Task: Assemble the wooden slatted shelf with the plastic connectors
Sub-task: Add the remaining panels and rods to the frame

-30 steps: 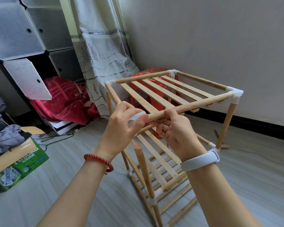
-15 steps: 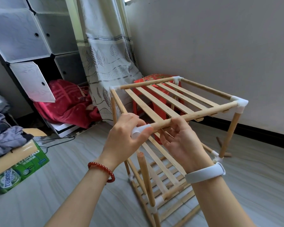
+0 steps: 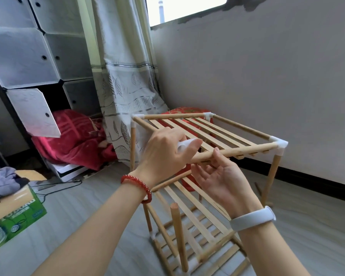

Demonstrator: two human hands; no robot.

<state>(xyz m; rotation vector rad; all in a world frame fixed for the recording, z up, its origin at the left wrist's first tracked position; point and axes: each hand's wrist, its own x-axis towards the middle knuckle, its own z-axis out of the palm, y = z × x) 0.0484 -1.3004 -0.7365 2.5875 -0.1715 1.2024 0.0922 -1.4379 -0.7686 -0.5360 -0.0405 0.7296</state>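
Observation:
A wooden slatted shelf [image 3: 211,128] stands on the floor, with rods joined by white plastic connectors. My left hand [image 3: 165,150] grips a white corner connector [image 3: 184,146] on the near end of the top front rod [image 3: 235,151]. My right hand [image 3: 221,176] is under that rod, palm up, with its fingertips touching the rod. The rod's far end sits in another white connector [image 3: 280,145]. Below my hands, a bare upright post [image 3: 177,236] stands with nothing on its top. Lower slat tiers show beneath.
A patterned curtain [image 3: 124,76] hangs behind the shelf. A cube cabinet [image 3: 38,56] with an open door stands at left, with a red blanket [image 3: 74,136] below it. A green carton [image 3: 14,218] sits at the lower left. A red stool [image 3: 187,112] is behind the shelf.
The view has tilted up, so the window now shows. My right hand's fingers have opened under the rod. My left hand stays on the white connector.

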